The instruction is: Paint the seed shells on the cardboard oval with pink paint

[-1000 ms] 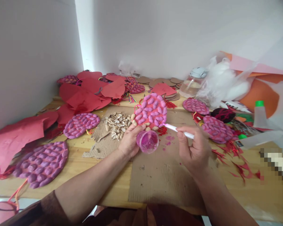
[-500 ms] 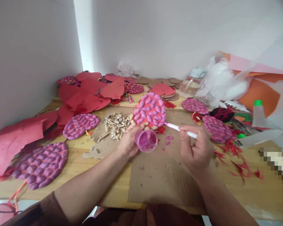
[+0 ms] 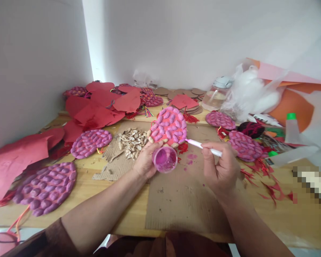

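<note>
My left hand [image 3: 146, 160] holds a small clear cup of pink paint [image 3: 165, 159] together with a red heart-shaped card covered in pink-painted peanut shells [image 3: 169, 126], tilted up above the cup. My right hand [image 3: 220, 169] grips a white brush [image 3: 203, 146] whose pink tip touches the card's lower right edge. Both hands hover over a sheet of brown cardboard [image 3: 187, 200] on the wooden table [image 3: 96, 185].
A heap of bare peanut shells [image 3: 131, 141] lies left of the card. Finished purple shell pieces [image 3: 46, 185] [image 3: 91, 142] [image 3: 244, 145] and red paper cut-outs [image 3: 101, 107] are spread around. A glue bottle with green cap [image 3: 293, 130], a jar [image 3: 216, 96] and white plastic bags [image 3: 253, 94] stand right.
The brush tip has moved slightly left, closer to the card's lower right edge. My left hand, cup and card have barely shifted.
</note>
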